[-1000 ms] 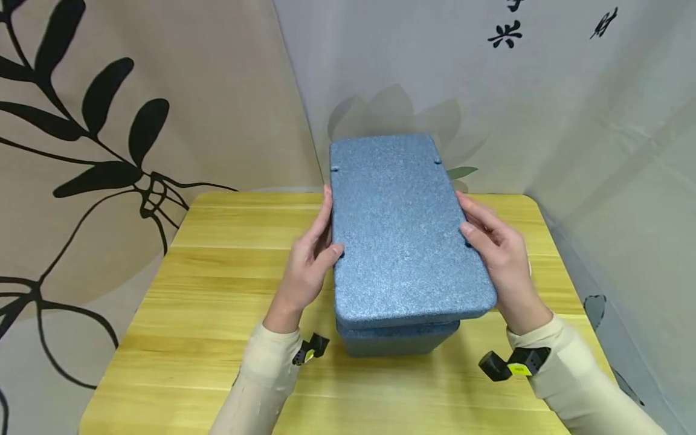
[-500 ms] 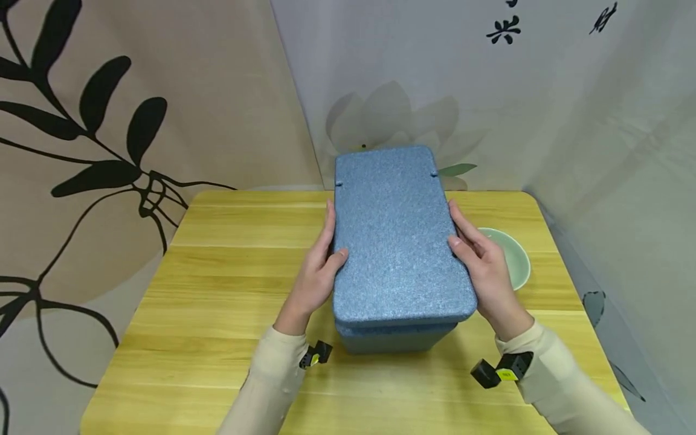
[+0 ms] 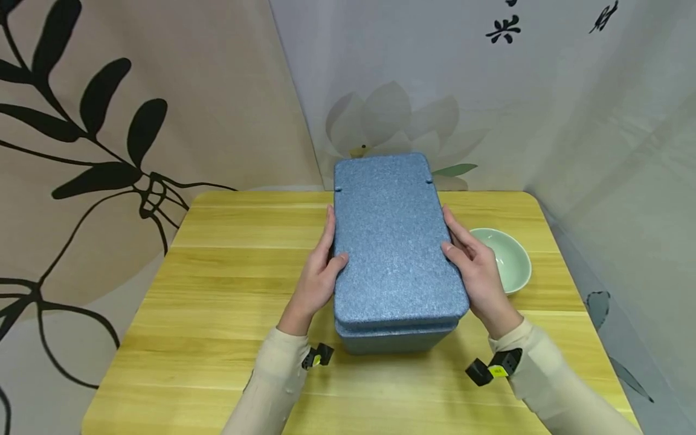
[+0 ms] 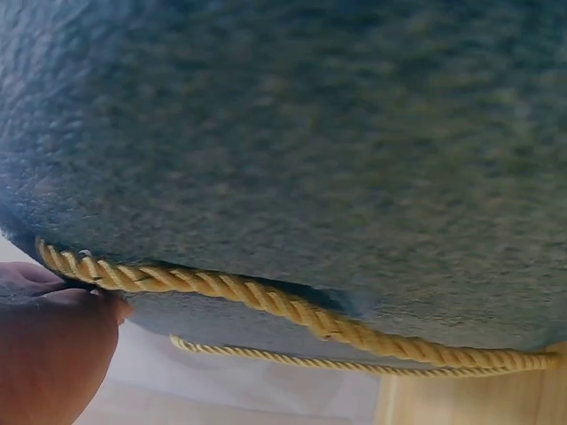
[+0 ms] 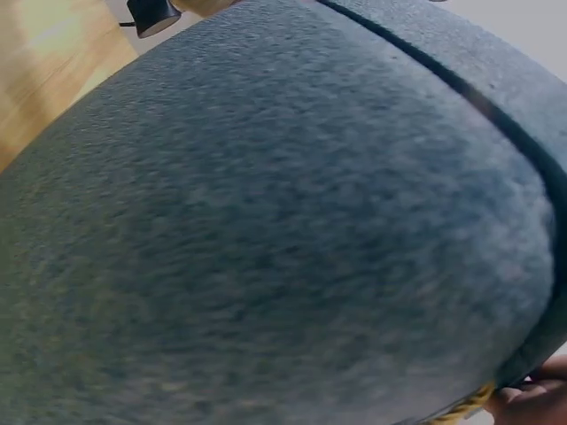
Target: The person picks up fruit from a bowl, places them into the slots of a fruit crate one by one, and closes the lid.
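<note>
A blue speckled lid (image 3: 391,241), foam-like in look, lies over a matching blue box (image 3: 396,343). At its left edge my left hand (image 3: 315,278) holds on, thumb on top and fingers along the side. My right hand (image 3: 478,278) grips the opposite edge the same way. A thin dark seam shows between lid and box in the right wrist view, where fingertips (image 5: 532,403) appear at the lower right corner. A twisted yellow rope (image 4: 266,301) runs along the box in the left wrist view, beside my fingers (image 4: 53,345). Most of the box is hidden under the lid.
A pale green bowl (image 3: 508,260) stands on the wooden table (image 3: 234,290), just right of my right hand. Pale printed cloth (image 3: 217,90) hangs behind and around the table.
The lid has shifted left and down toward me, sitting straighter over the box. My right hand has moved left with it, and the bowl it covered now shows.
</note>
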Demonstrator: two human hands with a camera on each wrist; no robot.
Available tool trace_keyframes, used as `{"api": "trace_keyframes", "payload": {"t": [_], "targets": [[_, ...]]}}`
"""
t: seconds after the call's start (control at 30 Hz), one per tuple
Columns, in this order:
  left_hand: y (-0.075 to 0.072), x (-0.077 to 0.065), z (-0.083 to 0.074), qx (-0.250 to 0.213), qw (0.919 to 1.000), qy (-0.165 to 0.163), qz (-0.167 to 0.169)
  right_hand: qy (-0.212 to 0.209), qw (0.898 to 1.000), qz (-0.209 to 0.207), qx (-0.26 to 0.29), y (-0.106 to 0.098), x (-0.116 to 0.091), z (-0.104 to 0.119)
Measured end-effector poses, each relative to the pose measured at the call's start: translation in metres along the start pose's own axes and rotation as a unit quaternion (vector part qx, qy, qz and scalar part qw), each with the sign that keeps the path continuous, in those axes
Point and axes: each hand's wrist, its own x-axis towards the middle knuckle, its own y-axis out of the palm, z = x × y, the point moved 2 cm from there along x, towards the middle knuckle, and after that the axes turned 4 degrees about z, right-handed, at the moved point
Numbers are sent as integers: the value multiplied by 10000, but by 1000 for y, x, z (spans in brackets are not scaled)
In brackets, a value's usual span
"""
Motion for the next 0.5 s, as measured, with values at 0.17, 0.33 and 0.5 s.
{"api": "trace_keyframes", "payload": {"t": [0.17, 0.33, 0.5], "targets": [[3, 0, 4, 11, 10000, 62, -54, -39, 9999, -91, 40, 0, -3, -4], [6, -3, 29, -11, 9994, 210, -272, 13, 9998, -153, 155, 1, -4, -7], [10, -4, 33, -321, 9982, 300, -407, 57, 9994, -252, 239, 3, -5, -9]]}}
